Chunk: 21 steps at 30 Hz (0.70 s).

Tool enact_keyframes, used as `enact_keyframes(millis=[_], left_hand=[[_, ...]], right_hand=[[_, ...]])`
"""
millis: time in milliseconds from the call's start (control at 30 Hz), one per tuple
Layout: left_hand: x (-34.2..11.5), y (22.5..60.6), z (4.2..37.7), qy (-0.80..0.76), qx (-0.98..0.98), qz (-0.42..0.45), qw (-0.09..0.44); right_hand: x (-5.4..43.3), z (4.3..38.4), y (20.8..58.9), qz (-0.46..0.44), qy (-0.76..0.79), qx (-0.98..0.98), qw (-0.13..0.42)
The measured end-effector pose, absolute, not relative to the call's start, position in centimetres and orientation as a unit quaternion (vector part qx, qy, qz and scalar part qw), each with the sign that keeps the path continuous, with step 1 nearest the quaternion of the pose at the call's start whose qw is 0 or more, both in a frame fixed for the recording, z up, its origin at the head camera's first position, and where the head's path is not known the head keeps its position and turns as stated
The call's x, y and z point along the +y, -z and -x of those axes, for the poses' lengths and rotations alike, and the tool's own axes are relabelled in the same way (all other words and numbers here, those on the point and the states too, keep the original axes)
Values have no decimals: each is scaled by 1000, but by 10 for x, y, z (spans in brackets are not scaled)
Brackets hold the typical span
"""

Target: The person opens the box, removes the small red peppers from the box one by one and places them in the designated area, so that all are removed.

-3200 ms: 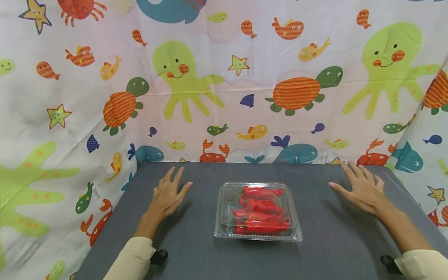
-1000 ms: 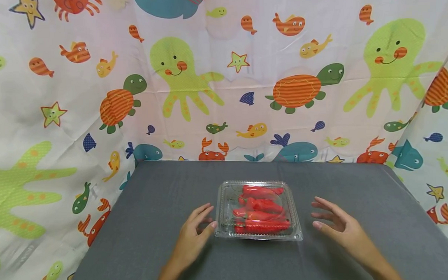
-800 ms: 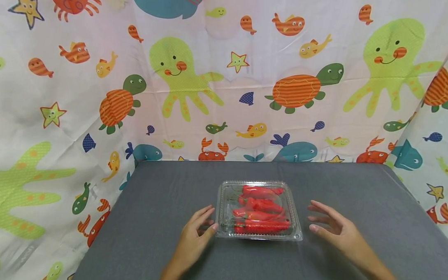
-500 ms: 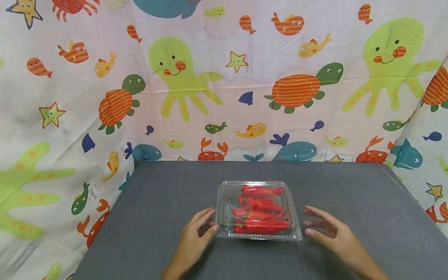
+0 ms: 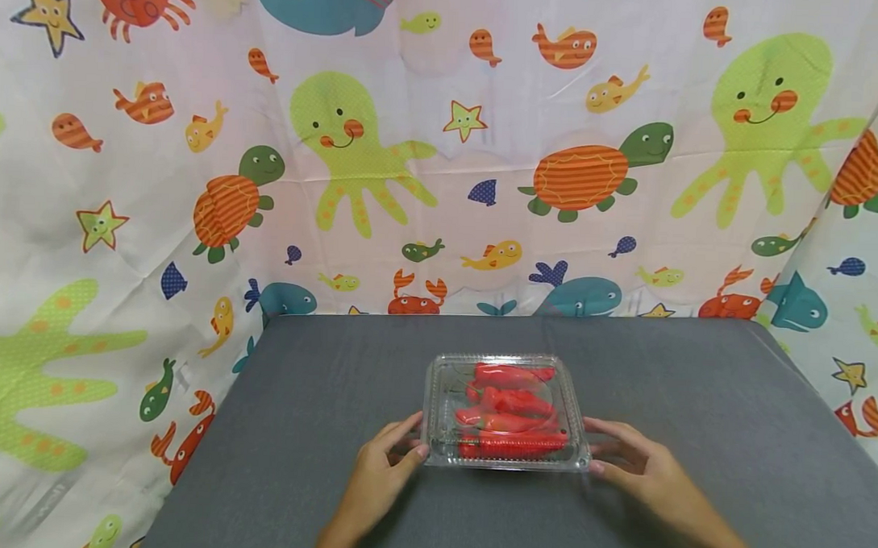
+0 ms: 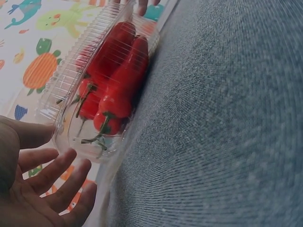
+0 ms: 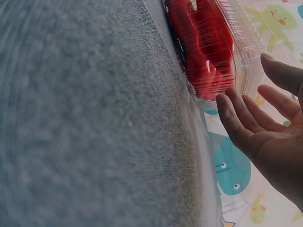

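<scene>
A clear plastic clamshell box [image 5: 508, 464] sits on the dark grey cloth in the head view. Several red peppers [image 5: 516, 402] with green stems lie inside it, under the lid. My left hand [image 5: 375, 475] is at the box's left edge; in the left wrist view the thumb [image 6: 37, 135] meets a corner of the lid and the other fingers are spread, loosely bent. At the opposite edge is my right hand [image 5: 648, 473], its fingertips at the rim. The right wrist view shows these fingers [image 7: 232, 116] extended beside the box, not curled round it.
Dark grey cloth [image 5: 319, 383] covers the table around the box. Behind it and at both sides hangs a white curtain [image 5: 381, 272] printed with sea animals.
Both hands have come down and inward from the far sides of the table. Lately the right hand has moved left up to the box's edge, while the left has hardly moved. The box stays put.
</scene>
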<state>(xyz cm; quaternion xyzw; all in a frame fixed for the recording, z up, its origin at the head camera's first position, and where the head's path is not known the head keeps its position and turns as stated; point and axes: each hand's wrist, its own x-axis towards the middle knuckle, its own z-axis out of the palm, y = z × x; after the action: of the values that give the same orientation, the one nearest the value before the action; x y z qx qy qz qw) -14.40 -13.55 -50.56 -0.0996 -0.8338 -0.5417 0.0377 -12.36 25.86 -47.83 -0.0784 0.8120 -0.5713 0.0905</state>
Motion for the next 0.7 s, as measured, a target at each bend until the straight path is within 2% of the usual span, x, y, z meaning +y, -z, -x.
enact_keyframes(millis=[333, 700], left_hand=[[-137, 507, 144, 557, -824, 102, 32], [-142, 507, 144, 566, -816, 118, -12]], right_hand=[[258, 124, 481, 73, 559, 820, 102], [260, 124, 484, 89, 560, 817, 110]])
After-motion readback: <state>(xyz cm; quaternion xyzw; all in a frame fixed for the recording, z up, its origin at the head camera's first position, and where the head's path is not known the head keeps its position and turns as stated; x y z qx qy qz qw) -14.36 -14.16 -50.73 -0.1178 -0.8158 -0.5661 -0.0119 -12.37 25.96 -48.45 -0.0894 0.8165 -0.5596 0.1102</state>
